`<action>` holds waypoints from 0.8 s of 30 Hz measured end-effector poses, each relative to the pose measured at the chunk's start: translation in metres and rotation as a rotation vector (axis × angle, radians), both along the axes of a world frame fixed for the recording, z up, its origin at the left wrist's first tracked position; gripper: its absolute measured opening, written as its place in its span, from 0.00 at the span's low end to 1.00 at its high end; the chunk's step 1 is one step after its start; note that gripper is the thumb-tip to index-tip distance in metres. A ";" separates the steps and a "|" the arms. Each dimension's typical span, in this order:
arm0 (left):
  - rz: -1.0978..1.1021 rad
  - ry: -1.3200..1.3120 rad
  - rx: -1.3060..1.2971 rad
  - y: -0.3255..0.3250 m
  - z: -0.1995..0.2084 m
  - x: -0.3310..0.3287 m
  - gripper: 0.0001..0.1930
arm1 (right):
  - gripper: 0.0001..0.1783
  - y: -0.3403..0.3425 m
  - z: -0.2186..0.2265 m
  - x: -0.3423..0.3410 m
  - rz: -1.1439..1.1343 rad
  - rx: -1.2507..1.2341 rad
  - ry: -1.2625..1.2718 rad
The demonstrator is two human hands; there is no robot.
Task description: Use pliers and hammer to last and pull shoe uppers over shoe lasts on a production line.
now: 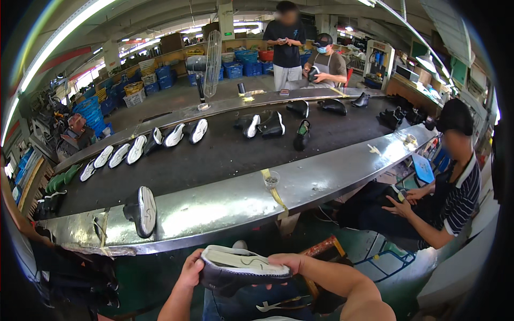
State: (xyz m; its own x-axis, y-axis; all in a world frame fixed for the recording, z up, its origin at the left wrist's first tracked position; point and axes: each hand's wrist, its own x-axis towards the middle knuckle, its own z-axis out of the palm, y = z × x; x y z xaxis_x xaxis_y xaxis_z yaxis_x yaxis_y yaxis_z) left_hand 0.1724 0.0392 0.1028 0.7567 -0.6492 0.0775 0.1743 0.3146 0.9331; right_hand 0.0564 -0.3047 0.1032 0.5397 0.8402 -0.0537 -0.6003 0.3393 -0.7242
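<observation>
Left hand grips left end of low black shoe with long white sole, sole up; right hand clamps right end, thumb on top; forearms converge above blue-trousered lap

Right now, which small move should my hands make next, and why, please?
I would perhaps lift the shoe toward the metal ledge: the left hand and the right hand hold it at opposite ends, its pale bottom facing up, and a similar shoe rests on that ledge, ahead and to the left.
</observation>
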 end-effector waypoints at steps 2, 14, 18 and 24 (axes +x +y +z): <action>0.137 -0.035 0.157 -0.010 -0.013 -0.018 0.37 | 0.40 0.018 -0.022 -0.044 -0.250 -0.130 0.215; -0.044 0.368 0.132 -0.027 -0.102 -0.087 0.31 | 0.45 0.124 -0.097 -0.126 -0.397 -1.173 -0.501; -0.159 0.278 0.395 -0.036 -0.160 -0.106 0.30 | 0.39 0.125 -0.126 -0.097 -0.951 -1.245 -0.699; -0.172 0.260 0.352 -0.034 -0.147 -0.107 0.29 | 0.28 0.096 -0.127 -0.057 -0.722 -1.102 -0.946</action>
